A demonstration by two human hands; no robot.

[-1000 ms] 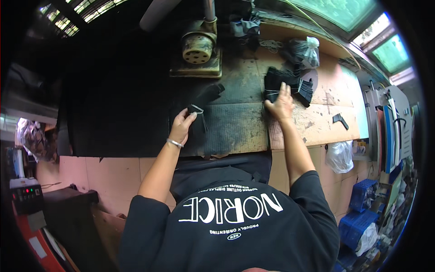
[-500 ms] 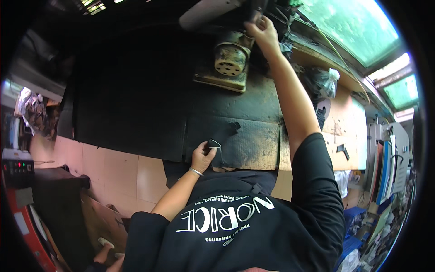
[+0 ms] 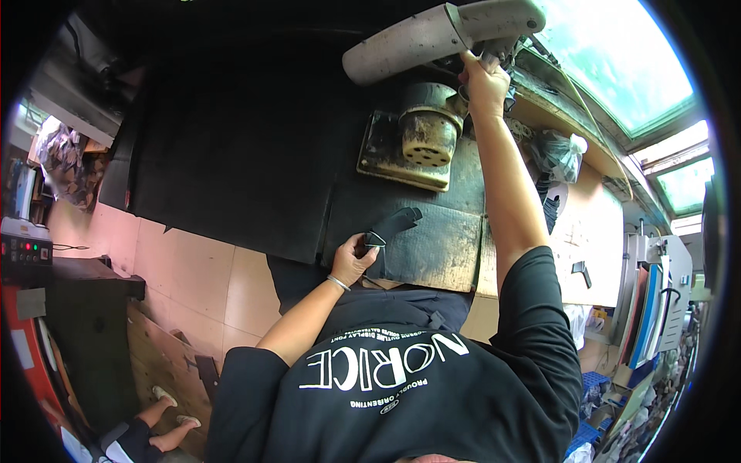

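Fingers (image 3: 369,253) of the left hand (image 3: 352,262) are narrow in the head view I watch from afar: thumb and fingertips pinch a small black piece (image 3: 373,240) with a pale line along it, at the front edge of the desk (image 3: 441,251), around its middle. A black strip (image 3: 398,223) slants from beside that pinch toward the far edge; I cannot tell whether it is part of the held piece.

Up at the far side, I see the right hand (image 3: 486,89) with its fingers curled around a metal part (image 3: 495,51) just below a long pale-grey casing (image 3: 405,45); the exact grip is partly hidden from me. Below that casing, a stained round fixture (image 3: 428,143) with holes in its face stands over a flat base (image 3: 378,154). Toward the far right corner, a knotted clear bag (image 3: 559,154) sits to the right of the forearm, and a black stack (image 3: 550,212) shows partly beside it. Near the right edge lies an L-shaped black piece (image 3: 581,273).
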